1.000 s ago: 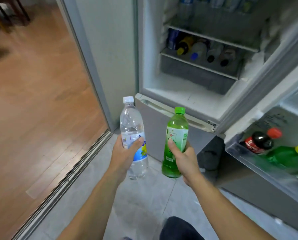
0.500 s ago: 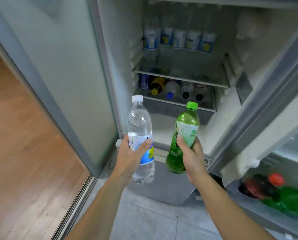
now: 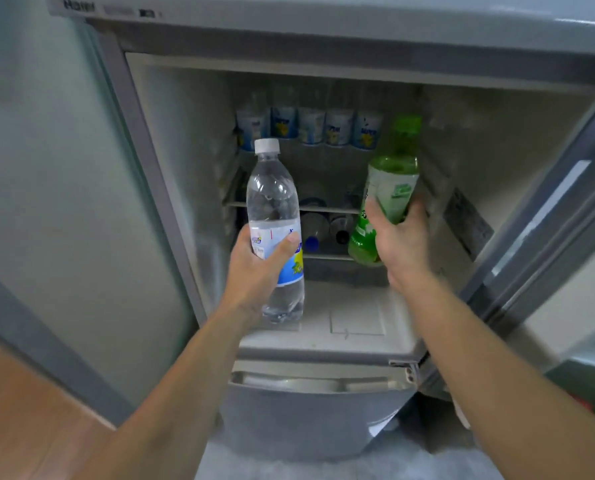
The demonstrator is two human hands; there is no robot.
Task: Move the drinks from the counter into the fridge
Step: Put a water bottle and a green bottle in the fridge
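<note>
The open fridge (image 3: 355, 327) fills the view, its white floor bare at the front. My left hand (image 3: 258, 268) grips a clear water bottle (image 3: 273, 206) with a white cap, upright in front of the left half of the compartment. My right hand (image 3: 401, 240) grips a green tea bottle (image 3: 391, 185) with a green cap, tilted and raised beside the right inner wall at upper-shelf height. A row of several white-labelled bottles (image 3: 310, 124) stands at the back of the upper wire shelf (image 3: 327, 209). Below that shelf lie more bottles (image 3: 327, 230), caps facing out.
The fridge door (image 3: 545, 209) stands open on the right. A closed lower drawer (image 3: 310, 403) sits under the compartment. A pale wall panel (image 3: 64, 202) runs along the left, with wooden floor (image 3: 29, 427) at the lower left and grey tiles below the fridge.
The view has come closer to the fridge and risen. Both hands have moved up and forward; the green bottle has gone further in, up to the right wall.
</note>
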